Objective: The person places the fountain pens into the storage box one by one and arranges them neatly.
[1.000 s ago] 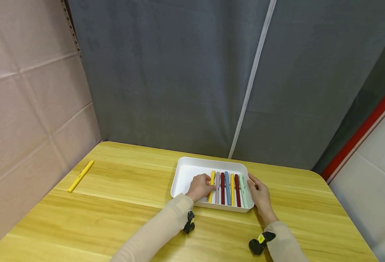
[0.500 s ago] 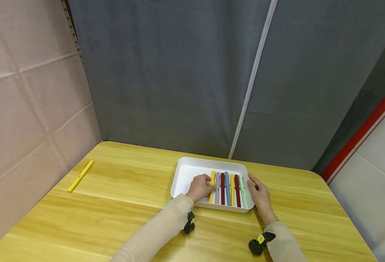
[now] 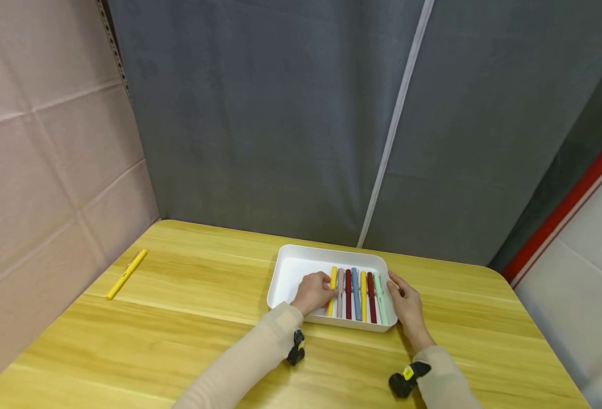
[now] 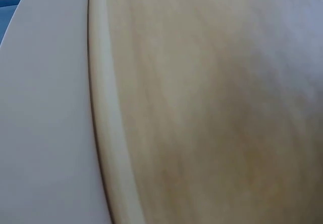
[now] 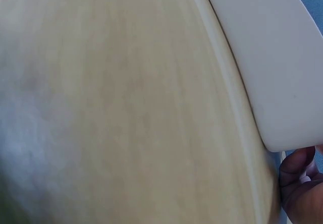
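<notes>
A white tray [image 3: 301, 255] stands on the table with a row of pens in its right part. My left hand [image 3: 312, 292] reaches over the tray's near wall, and its thumb and fingers pinch the yellow pen [image 3: 333, 278] at the row's left end. To the right of that pen lie a greyish-pink pen [image 3: 340, 295], dark red ones, a blue pen [image 3: 356, 295], another yellow pen and a mint green pen [image 3: 380, 295]. My right hand [image 3: 407, 307] grips the tray's right side; in the right wrist view its curled fingers [image 5: 298, 166] meet the tray corner.
A single yellow pen [image 3: 127, 275] lies on the wooden table [image 3: 203, 284] at the far left. Behind the table hangs a grey curtain [image 3: 270, 125]. A pale pink cloth wall [image 3: 50, 170] borders the left, and a white panel with a red edge stands at right.
The yellow pen under my left hand has shifted very slightly to the right, towards the row. Both hands and the tray stay in place.
</notes>
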`<control>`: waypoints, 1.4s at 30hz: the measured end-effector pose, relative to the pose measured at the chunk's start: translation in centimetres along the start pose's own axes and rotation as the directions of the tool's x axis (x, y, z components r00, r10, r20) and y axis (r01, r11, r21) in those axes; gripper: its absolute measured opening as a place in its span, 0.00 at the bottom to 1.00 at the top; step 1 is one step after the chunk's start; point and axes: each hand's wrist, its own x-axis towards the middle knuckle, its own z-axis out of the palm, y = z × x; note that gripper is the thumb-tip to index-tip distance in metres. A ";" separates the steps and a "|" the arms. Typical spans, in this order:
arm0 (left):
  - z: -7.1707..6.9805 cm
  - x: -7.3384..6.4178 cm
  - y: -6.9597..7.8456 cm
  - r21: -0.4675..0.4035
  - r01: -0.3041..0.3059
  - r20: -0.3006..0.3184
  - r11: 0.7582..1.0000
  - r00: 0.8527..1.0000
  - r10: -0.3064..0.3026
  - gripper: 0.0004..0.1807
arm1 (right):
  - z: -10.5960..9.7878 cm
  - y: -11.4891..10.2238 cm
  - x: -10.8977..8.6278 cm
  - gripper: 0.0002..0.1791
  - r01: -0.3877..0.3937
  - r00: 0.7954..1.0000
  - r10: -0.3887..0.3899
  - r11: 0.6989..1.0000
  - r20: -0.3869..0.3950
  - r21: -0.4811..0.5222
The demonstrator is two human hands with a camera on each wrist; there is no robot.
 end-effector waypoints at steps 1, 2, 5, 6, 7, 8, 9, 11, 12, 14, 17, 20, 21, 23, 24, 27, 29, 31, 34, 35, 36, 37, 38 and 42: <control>0.0 0.0 0.0 0.000 0.002 0.000 1.000 1.000 -0.002 0.20 | 0.0 0.0 0.1 0.25 -0.004 1.000 0.004 1.000 0.005 -0.005; 0.0 0.1 0.0 -0.001 0.005 0.001 1.000 1.000 -0.005 0.20 | 0.0 -0.1 0.1 0.25 -0.009 1.000 0.009 1.000 0.007 -0.008; 0.0 0.1 0.0 0.002 0.007 0.003 1.000 1.000 -0.007 0.20 | -0.1 -0.3 0.0 0.25 -0.011 1.000 0.011 1.000 0.009 -0.008; 0.0 0.2 0.0 0.002 0.010 0.004 1.000 1.000 -0.010 0.20 | -0.1 -0.3 0.0 0.25 -0.011 1.000 0.011 1.000 0.008 -0.007; 0.0 0.2 0.0 0.004 0.011 0.005 1.000 1.000 -0.011 0.21 | -0.2 -0.4 -0.1 0.25 -0.012 1.000 0.012 1.000 0.008 -0.006; 0.0 0.2 0.0 0.004 0.013 0.006 1.000 1.000 -0.013 0.21 | -0.2 -0.4 -0.1 0.25 -0.012 1.000 0.012 1.000 0.008 -0.004; 0.0 0.2 0.0 0.008 0.014 0.007 1.000 1.000 -0.014 0.21 | -0.2 -0.4 -0.1 0.25 -0.011 1.000 0.011 1.000 0.010 -0.003; 0.0 0.2 0.0 0.009 0.018 0.008 1.000 1.000 -0.018 0.21 | -0.2 -0.4 -0.2 0.25 -0.011 1.000 0.011 1.000 0.012 -0.002; 0.0 0.2 0.1 0.011 0.021 0.009 1.000 1.000 -0.021 0.21 | -0.2 -0.4 -0.2 0.25 -0.011 1.000 0.011 1.000 0.013 -0.001; 0.0 0.2 0.1 0.014 0.018 0.006 1.000 1.000 -0.018 0.21 | -0.2 -0.4 -0.2 0.25 -0.010 1.000 0.010 1.000 0.014 -0.001; 0.0 0.2 0.0 0.013 0.016 0.007 1.000 1.000 -0.016 0.21 | -0.2 -0.4 -0.2 0.25 -0.006 1.000 0.006 1.000 0.012 -0.005; 0.0 0.2 0.0 0.013 0.009 0.007 1.000 1.000 -0.009 0.21 | -0.2 -0.4 -0.2 0.24 -0.003 1.000 0.003 1.000 0.009 -0.008; 0.0 0.2 -0.1 0.012 0.009 0.008 1.000 1.000 -0.009 0.21 | -0.2 -0.4 -0.2 0.25 -0.002 1.000 0.002 1.000 0.008 -0.008; 0.0 0.2 -0.1 0.011 0.005 0.010 1.000 1.000 -0.005 0.21 | -0.2 -0.4 -0.2 0.25 -0.002 1.000 0.002 1.000 0.007 -0.008; 0.0 0.2 -0.1 0.012 0.005 0.012 1.000 1.000 -0.005 0.21 | -0.2 -0.3 -0.2 0.25 -0.003 1.000 0.003 1.000 0.008 -0.008; 0.0 0.2 -0.1 0.014 0.011 0.020 1.000 1.000 -0.012 0.22 | -0.1 -0.2 -0.1 0.25 -0.004 1.000 0.004 1.000 0.007 -0.010; 0.0 0.3 -0.1 0.014 0.018 0.025 1.000 1.000 -0.019 0.22 | -0.1 -0.2 0.0 0.25 -0.004 1.000 0.004 1.000 0.007 -0.013; 0.0 0.3 -0.1 0.016 0.022 0.030 1.000 0.999 -0.023 0.22 | -0.1 -0.3 -0.1 0.25 -0.005 1.000 0.005 1.000 0.006 -0.015; 0.0 0.3 -0.1 0.020 0.027 0.033 0.999 0.999 -0.028 0.22 | -0.2 -0.3 -0.1 0.25 -0.008 1.000 0.008 1.000 0.008 -0.019; 0.0 0.2 -0.1 0.023 0.029 0.034 0.999 0.999 -0.029 0.22 | -0.2 -0.3 -0.1 0.25 -0.009 1.000 0.009 1.000 0.009 -0.019; 0.0 0.2 -0.1 0.027 0.028 0.033 0.999 0.999 -0.029 0.22 | -0.2 -0.3 -0.1 0.25 -0.012 1.000 0.012 1.000 0.010 -0.020; 0.0 0.2 -0.1 0.029 0.028 0.033 0.999 0.999 -0.029 0.22 | -0.2 -0.3 -0.1 0.25 -0.013 1.000 0.014 1.000 0.012 -0.019; 0.0 0.2 -0.1 0.030 0.028 0.032 0.999 0.999 -0.029 0.22 | -0.1 -0.3 -0.1 0.25 -0.016 1.000 0.016 1.000 0.013 -0.019; 0.0 0.1 -0.1 0.042 0.019 0.028 0.999 0.999 -0.020 0.23 | -0.1 -0.3 -0.2 0.25 -0.019 1.000 0.019 1.000 0.013 -0.016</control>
